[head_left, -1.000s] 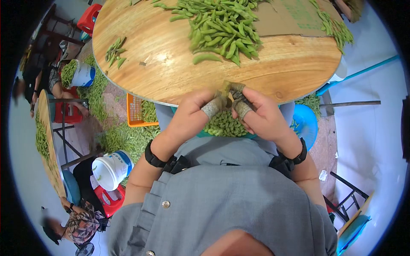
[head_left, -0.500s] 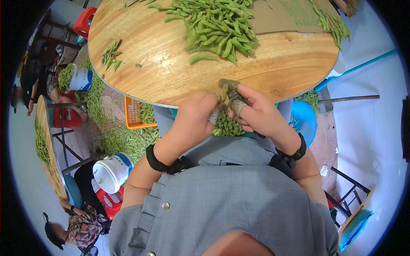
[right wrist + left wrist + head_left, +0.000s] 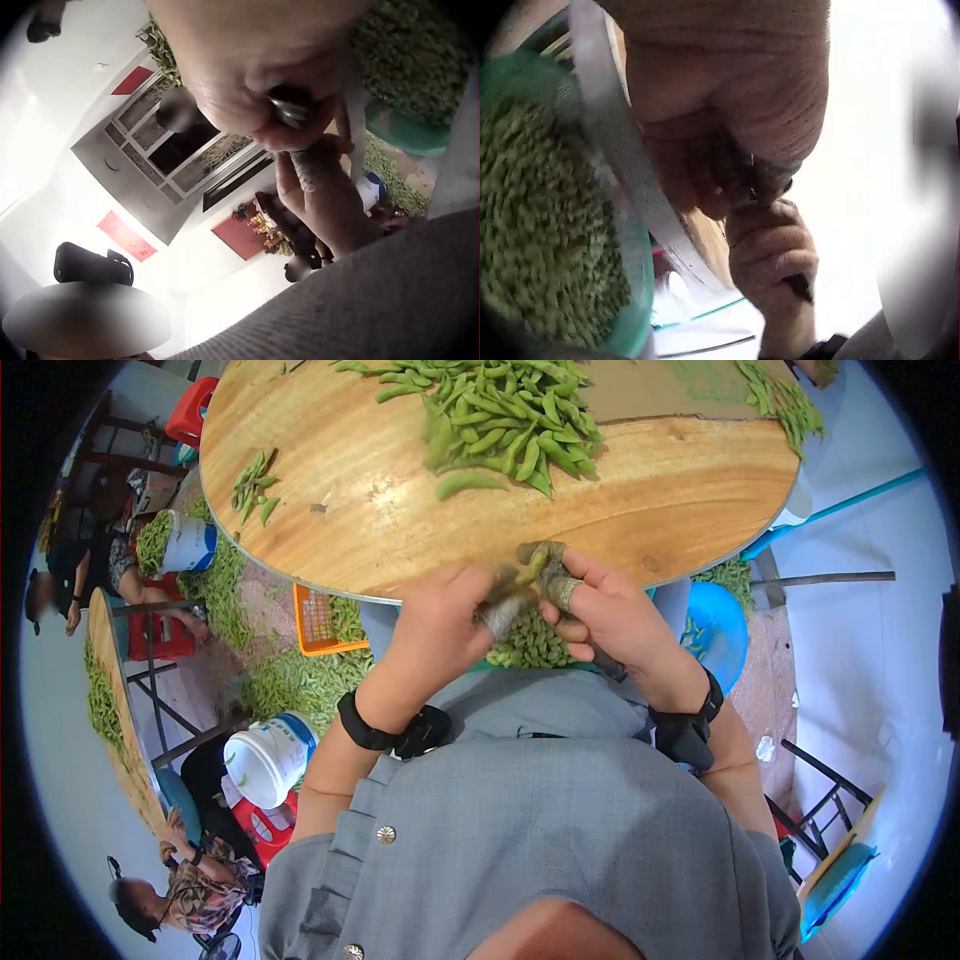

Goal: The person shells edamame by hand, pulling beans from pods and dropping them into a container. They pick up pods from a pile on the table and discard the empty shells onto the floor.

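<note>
Head view: my left hand [image 3: 442, 615] and right hand [image 3: 612, 610] meet at the near edge of a round, pale wooden table [image 3: 340, 550], both pinching one small yellow-green bean pod [image 3: 531, 572]; some fingers wear grey wraps [image 3: 559, 593]. A heap of long green pods [image 3: 510, 430] lies beyond; small green beans [image 3: 527, 645] sit below. Too hard a squeeze might scatter beans.

Left wrist view: a green plastic bowl [image 3: 643, 292] full of beans stands near my joined hands. A knock could spill it.

Right wrist view: a small dark, shiny object [image 3: 291, 107], its kind unclear, shows at my right palm; a loosened grip might drop it. The pod is hidden here.
</note>
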### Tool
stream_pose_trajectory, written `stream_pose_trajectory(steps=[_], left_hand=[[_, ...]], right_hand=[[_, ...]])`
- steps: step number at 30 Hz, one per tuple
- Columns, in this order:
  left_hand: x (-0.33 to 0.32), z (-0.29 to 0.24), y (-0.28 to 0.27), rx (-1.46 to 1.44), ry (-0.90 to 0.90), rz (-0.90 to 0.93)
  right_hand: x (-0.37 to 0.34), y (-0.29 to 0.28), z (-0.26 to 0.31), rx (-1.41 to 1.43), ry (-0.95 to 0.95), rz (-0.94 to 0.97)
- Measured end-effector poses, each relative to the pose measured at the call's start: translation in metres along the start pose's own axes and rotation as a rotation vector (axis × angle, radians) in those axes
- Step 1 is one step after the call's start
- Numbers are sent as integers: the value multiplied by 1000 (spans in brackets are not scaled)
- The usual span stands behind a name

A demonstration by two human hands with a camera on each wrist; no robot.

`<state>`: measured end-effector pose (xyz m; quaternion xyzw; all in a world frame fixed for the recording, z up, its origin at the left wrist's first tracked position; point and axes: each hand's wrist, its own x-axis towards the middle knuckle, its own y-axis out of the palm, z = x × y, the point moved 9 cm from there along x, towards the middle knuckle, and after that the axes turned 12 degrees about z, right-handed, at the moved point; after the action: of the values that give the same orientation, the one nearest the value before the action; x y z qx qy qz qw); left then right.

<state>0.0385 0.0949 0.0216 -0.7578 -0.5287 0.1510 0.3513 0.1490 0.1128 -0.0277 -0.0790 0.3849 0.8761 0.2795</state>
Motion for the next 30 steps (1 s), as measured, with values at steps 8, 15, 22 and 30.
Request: stream_pose_trajectory(steps=[8,15,22,30], left_hand=[[-1,-21,2,620,67,-102],[-18,27,48,-1605,-368,150],[-26,33,37,-945,-443,180],[-20,0,22,-388,-249,295]], right_hand=[[-4,1,2,-221,-59,-93],[-16,-1,-2,-125,-25,-5],[-21,-15,14,-713,-223,-183],[-26,13,29,-1345,-494,-268]])
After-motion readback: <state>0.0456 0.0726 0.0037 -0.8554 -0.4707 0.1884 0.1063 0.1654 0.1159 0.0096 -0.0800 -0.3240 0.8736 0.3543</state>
